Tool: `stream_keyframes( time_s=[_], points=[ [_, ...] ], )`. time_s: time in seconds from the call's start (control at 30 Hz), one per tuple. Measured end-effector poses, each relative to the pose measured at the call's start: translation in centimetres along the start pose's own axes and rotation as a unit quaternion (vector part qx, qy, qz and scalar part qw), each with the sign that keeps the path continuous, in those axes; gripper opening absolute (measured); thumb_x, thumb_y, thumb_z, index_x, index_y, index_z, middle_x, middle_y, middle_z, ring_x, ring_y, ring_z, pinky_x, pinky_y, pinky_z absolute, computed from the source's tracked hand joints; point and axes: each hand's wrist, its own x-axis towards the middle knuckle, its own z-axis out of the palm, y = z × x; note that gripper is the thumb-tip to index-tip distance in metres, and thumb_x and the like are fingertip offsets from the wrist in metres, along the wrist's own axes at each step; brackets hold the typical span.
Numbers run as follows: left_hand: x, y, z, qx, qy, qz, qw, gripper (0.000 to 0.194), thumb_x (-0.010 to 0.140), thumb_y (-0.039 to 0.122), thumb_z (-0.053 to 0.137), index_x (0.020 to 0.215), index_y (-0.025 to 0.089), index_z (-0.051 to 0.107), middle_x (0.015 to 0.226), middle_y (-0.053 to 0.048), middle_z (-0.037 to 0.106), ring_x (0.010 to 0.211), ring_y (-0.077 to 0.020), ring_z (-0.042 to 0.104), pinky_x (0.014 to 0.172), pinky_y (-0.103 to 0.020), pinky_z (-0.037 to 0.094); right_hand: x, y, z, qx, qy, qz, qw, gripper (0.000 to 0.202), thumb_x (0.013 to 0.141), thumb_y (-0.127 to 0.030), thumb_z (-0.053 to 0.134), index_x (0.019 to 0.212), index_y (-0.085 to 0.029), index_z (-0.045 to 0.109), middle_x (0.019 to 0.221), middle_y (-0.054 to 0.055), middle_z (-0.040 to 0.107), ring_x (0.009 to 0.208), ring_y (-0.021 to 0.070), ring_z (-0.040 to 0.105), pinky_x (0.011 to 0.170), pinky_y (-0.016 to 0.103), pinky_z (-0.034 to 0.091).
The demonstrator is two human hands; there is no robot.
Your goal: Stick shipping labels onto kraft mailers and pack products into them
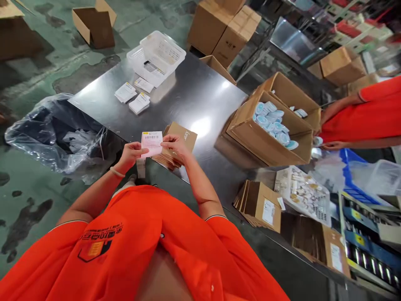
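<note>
A white label (pixel 152 145) with a barcode and a yellow corner is stretched between my two hands. My left hand (pixel 132 155) pinches its left edge between thumb and fingers. At the right edge, my right hand (pixel 176 145) grips it the same way. Under the label and right hand lies a stack of flat brown cardboard boxes (pixel 189 137) at the table's near edge. A pale strip (pixel 141 168) shows below the label; I cannot tell if it is attached. Three stacks of similar labels (pixel 139 103) rest farther up the table.
The steel table (pixel 169 102) carries a white plastic basket (pixel 134 58) and an open carton (pixel 250 133) of blue-and-white round items. A plastic-lined bin (pixel 40 138) stands left. Folded cartons (pixel 261 205) lie right. A co-worker in an orange shirt (pixel 360 117) stands at the right.
</note>
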Motion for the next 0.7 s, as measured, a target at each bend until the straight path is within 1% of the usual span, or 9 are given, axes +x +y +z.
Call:
stream_keyframes(
  time_s=[0.1, 0.2, 0.27, 0.37, 0.43, 0.53, 0.6, 0.63, 0.7],
  points=[
    [0.5, 0.9, 1.0, -0.006, -0.029, -0.022, 0.999, 0.066, 0.026, 0.045, 0.113, 0.07, 0.016, 0.072, 0.083, -0.009, 0.083, 0.072, -0.0245, 0.076, 0.066, -0.036, 0.062, -1.3, 0.2, -1.1, 0.0, 0.002, 0.014, 1.0, 0.041, 0.069, -0.052, 0.095, 0.085, -0.021, 0.075, 0.072, -0.002, 0.067, 0.068, 0.0145, 0.057, 0.063, 0.027, 0.04],
    [1.0, 1.3, 2.0, -0.001, -0.025, -0.031, 0.999, 0.068, 0.027, 0.048, 0.112, 0.07, 0.017, 0.07, 0.084, -0.009, 0.083, 0.073, -0.0252, 0.077, 0.066, -0.036, 0.063, -1.9, 0.5, -1.1, 0.02, 0.062, 0.004, 0.998, 0.047, 0.074, -0.062, 0.093, 0.09, -0.021, 0.075, 0.075, -0.001, 0.069, 0.069, 0.015, 0.06, 0.059, 0.025, 0.037],
    [1.4, 1.4, 2.5, 0.006, -0.024, -0.032, 0.999, 0.068, 0.028, 0.05, 0.112, 0.069, 0.017, 0.069, 0.084, -0.009, 0.083, 0.075, -0.0257, 0.078, 0.066, -0.036, 0.063, -2.2, 0.8, -0.6, 0.031, 0.102, -0.019, 0.994, 0.049, 0.072, -0.063, 0.095, 0.089, -0.022, 0.073, 0.077, -0.001, 0.07, 0.073, 0.0149, 0.062, 0.061, 0.025, 0.041],
    [2.2, 1.8, 2.5, 0.041, -0.053, -0.011, 0.998, 0.063, 0.037, 0.053, 0.111, 0.071, 0.017, 0.071, 0.083, -0.009, 0.083, 0.078, -0.0279, 0.079, 0.069, -0.038, 0.064, -3.1, 1.1, 0.1, 0.031, 0.134, -0.045, 0.989, 0.05, 0.066, -0.058, 0.1, 0.081, -0.022, 0.07, 0.075, -0.003, 0.067, 0.072, 0.0135, 0.059, 0.066, 0.026, 0.047],
    [3.0, 2.7, 1.9, 0.081, -0.066, 0.053, 0.993, 0.054, 0.05, 0.055, 0.107, 0.073, 0.017, 0.076, 0.082, -0.009, 0.082, 0.08, -0.0283, 0.079, 0.075, -0.042, 0.066, -4.3, 1.3, 0.2, 0.031, 0.119, -0.037, 0.992, 0.051, 0.067, -0.06, 0.099, 0.076, -0.022, 0.067, 0.07, -0.005, 0.064, 0.068, 0.0129, 0.056, 0.067, 0.026, 0.048],
    [3.9, 4.8, 0.7, 0.14, -0.072, 0.216, 0.964, 0.032, 0.072, 0.049, 0.097, 0.073, 0.021, 0.081, 0.086, -0.008, 0.083, 0.095, -0.0308, 0.081, 0.099, -0.049, 0.065, -6.5, 1.5, 0.1, 0.041, -0.023, 0.006, 0.999, 0.057, 0.065, -0.067, 0.101, 0.081, -0.02, 0.072, 0.077, 0.0, 0.071, 0.075, 0.0164, 0.065, 0.071, 0.028, 0.055],
    [4.0, 5.9, 0.7, 0.173, -0.12, 0.287, 0.935, 0.022, 0.081, 0.042, 0.091, 0.072, 0.024, 0.082, 0.093, -0.008, 0.085, 0.115, -0.0342, 0.08, 0.117, -0.054, 0.059, -7.6, 1.6, 0.2, 0.064, -0.098, 0.032, 0.993, 0.068, 0.061, -0.072, 0.103, 0.096, -0.019, 0.077, 0.092, 0.006, 0.079, 0.087, 0.0205, 0.072, 0.075, 0.03, 0.059],
    [3.8, 6.2, 1.0, 0.187, -0.156, 0.299, 0.923, 0.02, 0.083, 0.04, 0.09, 0.072, 0.025, 0.082, 0.098, -0.008, 0.085, 0.127, -0.0359, 0.077, 0.123, -0.056, 0.055, -7.8, 1.6, 0.4, 0.079, -0.094, 0.039, 0.992, 0.072, 0.062, -0.074, 0.102, 0.102, -0.019, 0.078, 0.096, 0.007, 0.08, 0.09, 0.0211, 0.073, 0.075, 0.03, 0.06],
    [3.0, 6.0, 2.3, 0.199, -0.21, 0.285, 0.914, 0.017, 0.084, 0.04, 0.091, 0.078, 0.026, 0.084, 0.112, -0.01, 0.085, 0.147, -0.0379, 0.067, 0.127, -0.056, 0.05, -7.9, 1.7, 0.8, 0.104, -0.017, 0.043, 0.993, 0.07, 0.067, -0.074, 0.1, 0.106, -0.02, 0.078, 0.094, 0.006, 0.079, 0.084, 0.0194, 0.072, 0.069, 0.028, 0.058]
  ],
)
